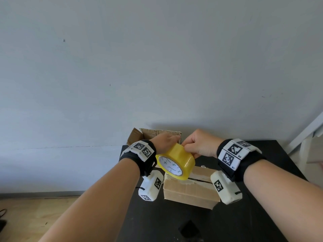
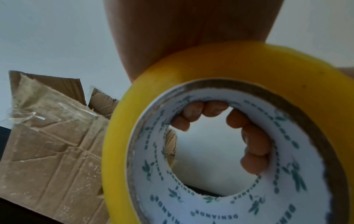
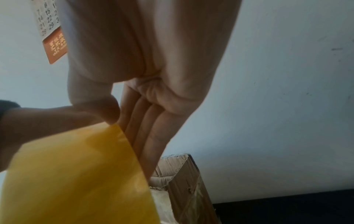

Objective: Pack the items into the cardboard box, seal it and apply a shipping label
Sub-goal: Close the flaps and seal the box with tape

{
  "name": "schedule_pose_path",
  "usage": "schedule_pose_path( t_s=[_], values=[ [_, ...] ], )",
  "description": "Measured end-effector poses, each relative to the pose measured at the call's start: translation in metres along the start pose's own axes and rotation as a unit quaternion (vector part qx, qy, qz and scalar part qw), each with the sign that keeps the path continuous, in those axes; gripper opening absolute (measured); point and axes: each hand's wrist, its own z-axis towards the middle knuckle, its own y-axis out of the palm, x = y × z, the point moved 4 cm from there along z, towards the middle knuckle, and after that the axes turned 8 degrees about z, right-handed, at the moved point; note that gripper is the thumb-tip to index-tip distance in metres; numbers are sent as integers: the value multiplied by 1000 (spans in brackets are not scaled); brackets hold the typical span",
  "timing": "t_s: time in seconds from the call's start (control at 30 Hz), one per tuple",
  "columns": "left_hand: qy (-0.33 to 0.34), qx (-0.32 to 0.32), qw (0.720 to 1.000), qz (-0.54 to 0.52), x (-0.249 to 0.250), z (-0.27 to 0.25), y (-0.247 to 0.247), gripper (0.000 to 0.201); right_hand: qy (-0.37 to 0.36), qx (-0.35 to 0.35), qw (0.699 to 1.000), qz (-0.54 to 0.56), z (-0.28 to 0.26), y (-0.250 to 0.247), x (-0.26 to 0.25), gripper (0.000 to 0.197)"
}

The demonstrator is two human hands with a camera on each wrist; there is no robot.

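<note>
A yellow tape roll (image 1: 175, 161) with a white printed core is held up above the closed cardboard box (image 1: 190, 188) on the black table (image 1: 262, 217). My left hand (image 1: 169, 142) grips the roll from its far side. In the left wrist view its fingers (image 2: 208, 109) curl through the core of the roll (image 2: 220, 71). My right hand (image 1: 185, 145) pinches the top of the roll's outer layer; its thumb (image 3: 99, 106) presses on the yellow tape (image 3: 76, 174). Whether a tape end is lifted I cannot tell. A slit shows along the box's top seam.
A second, open cardboard box (image 1: 153, 135) with worn flaps stands behind, against the pale wall. A small dark object (image 1: 189, 229) lies near the table's front. The table's left edge drops to a wooden floor (image 1: 35, 215). A calendar (image 3: 50, 30) hangs on the wall.
</note>
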Motion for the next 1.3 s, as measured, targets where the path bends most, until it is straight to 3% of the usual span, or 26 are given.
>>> schedule_pose_path(
  t_s=[0.27, 0.5, 0.63, 0.77, 0.93, 1.0, 1.3],
  values=[
    [-16, 13, 999, -25, 2, -3, -3, 34, 25, -3, 992, 124, -5, -8, 3, 19],
    [-33, 28, 998, -48, -2, -2, -3, 44, -27, 41, 996, 76, -2, -13, -3, 10],
    [-33, 60, 997, -43, -3, -4, -5, 40, -54, 96, 993, -34, -1, -15, -10, 5],
    [-37, 88, 995, 3, 0, -5, -6, 40, -64, 137, 972, -180, 0, -16, -22, 11],
    [-74, 116, 990, 11, -4, -1, -6, 41, -39, 176, 900, -397, 4, -8, -33, 19],
    [-94, 137, 986, 3, -3, 0, -8, 43, -30, 185, 881, -435, 3, -5, -37, 18],
    [-74, 127, 988, 39, 5, -9, -6, 43, -41, 89, 914, -394, 3, -2, -34, 23]
  ],
)
